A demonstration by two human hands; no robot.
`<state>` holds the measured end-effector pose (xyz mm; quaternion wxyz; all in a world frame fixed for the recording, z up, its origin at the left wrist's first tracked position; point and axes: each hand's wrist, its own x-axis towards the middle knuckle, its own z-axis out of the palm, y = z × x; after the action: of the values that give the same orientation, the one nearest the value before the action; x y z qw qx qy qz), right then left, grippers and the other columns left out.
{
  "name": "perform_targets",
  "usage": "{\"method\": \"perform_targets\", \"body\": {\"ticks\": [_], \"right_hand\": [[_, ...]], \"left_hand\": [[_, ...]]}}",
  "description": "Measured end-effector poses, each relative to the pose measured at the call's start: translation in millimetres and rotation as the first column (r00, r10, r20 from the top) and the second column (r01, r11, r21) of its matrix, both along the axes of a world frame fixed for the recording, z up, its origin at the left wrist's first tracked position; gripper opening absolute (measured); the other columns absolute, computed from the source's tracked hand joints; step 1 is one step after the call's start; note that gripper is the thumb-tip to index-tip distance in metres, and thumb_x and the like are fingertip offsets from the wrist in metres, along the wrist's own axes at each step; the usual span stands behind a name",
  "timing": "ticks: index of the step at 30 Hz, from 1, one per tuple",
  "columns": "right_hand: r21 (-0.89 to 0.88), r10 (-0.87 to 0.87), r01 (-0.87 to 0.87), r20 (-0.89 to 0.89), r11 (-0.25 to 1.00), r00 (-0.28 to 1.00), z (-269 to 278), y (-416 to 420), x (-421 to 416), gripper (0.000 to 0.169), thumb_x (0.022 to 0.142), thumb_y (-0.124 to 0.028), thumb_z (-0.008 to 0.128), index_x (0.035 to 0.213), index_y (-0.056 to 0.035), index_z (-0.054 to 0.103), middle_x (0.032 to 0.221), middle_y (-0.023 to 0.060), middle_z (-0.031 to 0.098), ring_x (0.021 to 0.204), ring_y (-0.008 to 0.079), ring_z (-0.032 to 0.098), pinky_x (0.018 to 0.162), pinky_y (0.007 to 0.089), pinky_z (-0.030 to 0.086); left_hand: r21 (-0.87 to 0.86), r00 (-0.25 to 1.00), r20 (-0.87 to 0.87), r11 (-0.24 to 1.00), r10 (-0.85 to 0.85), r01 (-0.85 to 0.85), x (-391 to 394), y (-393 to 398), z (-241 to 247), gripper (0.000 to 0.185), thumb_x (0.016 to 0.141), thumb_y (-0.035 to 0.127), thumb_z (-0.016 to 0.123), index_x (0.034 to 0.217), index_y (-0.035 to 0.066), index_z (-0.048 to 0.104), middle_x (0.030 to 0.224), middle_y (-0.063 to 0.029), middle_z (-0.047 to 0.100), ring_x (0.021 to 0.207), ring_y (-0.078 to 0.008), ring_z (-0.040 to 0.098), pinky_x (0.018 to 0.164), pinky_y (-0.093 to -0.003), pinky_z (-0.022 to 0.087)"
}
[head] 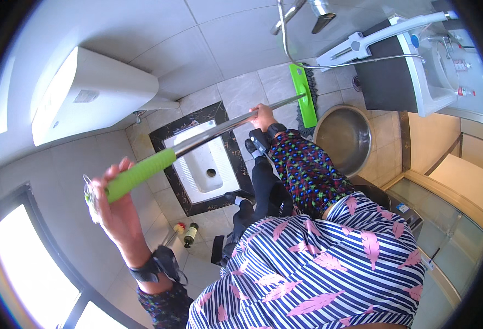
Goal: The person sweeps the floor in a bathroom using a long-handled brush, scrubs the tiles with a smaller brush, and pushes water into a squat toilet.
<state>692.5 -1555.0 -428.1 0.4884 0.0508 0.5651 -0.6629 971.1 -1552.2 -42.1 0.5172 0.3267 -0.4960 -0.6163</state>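
A flat mop with a bright green head (306, 96) and grey fringe rests on the tiled floor near the wall. Its metal pole (212, 133) slants across the view, over a white squat toilet (202, 164) framed in dark stone. At the upper end, my left hand (116, 193) is wrapped around the ribbed green handle grip (142, 172). My right hand (262, 117) grasps the pole lower down, closer to the mop head. Both wrists wear black straps, with a dark device near each.
A wide metal basin (343, 140) stands just right of the mop head. A white tank (97, 96) hangs on the left wall. A shower hose (284, 37) loops near a washbasin cabinet (383, 70). A dark bottle (190, 234) and a brush (179, 228) are by the lower-left wall.
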Motion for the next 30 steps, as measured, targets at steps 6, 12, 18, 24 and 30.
{"method": "perform_targets", "body": {"ticks": [6, 12, 18, 24, 30], "right_hand": [[0.234, 0.321, -0.276, -0.888, 0.932, 0.329, -79, 6, 49, 0.019, 0.06, -0.017, 0.063, 0.059, -0.0028, 0.051, 0.056, 0.0098, 0.054, 0.053, 0.0258, 0.054, 0.05, 0.033, 0.044], [0.351, 0.384, -0.457, -0.923, 0.817, -0.023, -43, 19, 141, 0.012, 0.061, -0.013, 0.062, 0.06, -0.0042, 0.054, 0.062, 0.0126, 0.054, 0.062, 0.0302, 0.054, 0.054, 0.037, 0.042], [-0.008, 0.249, -0.262, 0.349, 0.965, 0.904, -11, 9, 226, 0.009, 0.078, -0.015, 0.043, 0.076, -0.0065, 0.045, 0.067, 0.0066, 0.053, 0.057, 0.0198, 0.056, 0.037, 0.0297, 0.04], [0.028, 0.25, -0.299, 0.476, 0.954, 0.843, 34, 22, 286, 0.008, 0.071, -0.011, 0.046, 0.068, -0.0045, 0.042, 0.059, 0.0081, 0.045, 0.052, 0.0222, 0.051, 0.045, 0.0364, 0.043], [-0.06, 0.425, -0.49, 0.595, 0.87, 0.682, 84, 40, 310, 0.005, 0.068, -0.007, 0.042, 0.07, -0.0037, 0.039, 0.063, 0.0098, 0.047, 0.058, 0.0235, 0.053, 0.048, 0.0378, 0.046]], "left_hand": [[0.144, 0.969, -0.012, 0.959, 0.248, -0.243, 48, 44, -11, 0.013, 0.08, 0.014, 0.045, 0.075, 0.004, 0.051, 0.089, -0.0122, 0.055, 0.094, -0.0341, 0.049, 0.087, -0.0469, 0.035], [0.137, 0.901, 0.002, 0.892, 0.434, -0.43, 125, 107, -15, 0.012, 0.079, 0.013, 0.046, 0.077, 0.003, 0.052, 0.088, -0.0123, 0.055, 0.094, -0.0331, 0.049, 0.087, -0.0466, 0.036], [0.039, 0.841, 0.001, 0.84, 0.542, -0.541, 165, 172, -2, 0.017, 0.08, 0.018, 0.044, 0.075, 0.004, 0.051, 0.086, -0.0105, 0.054, 0.095, -0.0334, 0.048, 0.088, -0.0471, 0.034], [-0.021, 0.783, -0.141, 0.789, 0.606, -0.614, 140, 206, 37, 0.016, 0.078, 0.02, 0.045, 0.072, 0.005, 0.048, 0.076, -0.0085, 0.051, 0.083, -0.0276, 0.051, 0.088, -0.0427, 0.033], [-0.446, 0.737, -0.116, 0.628, 0.666, -0.638, 151, 223, 74, 0.014, 0.071, 0.024, 0.047, 0.067, 0.01, 0.05, 0.062, -0.0068, 0.052, 0.063, -0.0223, 0.05, 0.07, -0.0447, 0.038]]}}
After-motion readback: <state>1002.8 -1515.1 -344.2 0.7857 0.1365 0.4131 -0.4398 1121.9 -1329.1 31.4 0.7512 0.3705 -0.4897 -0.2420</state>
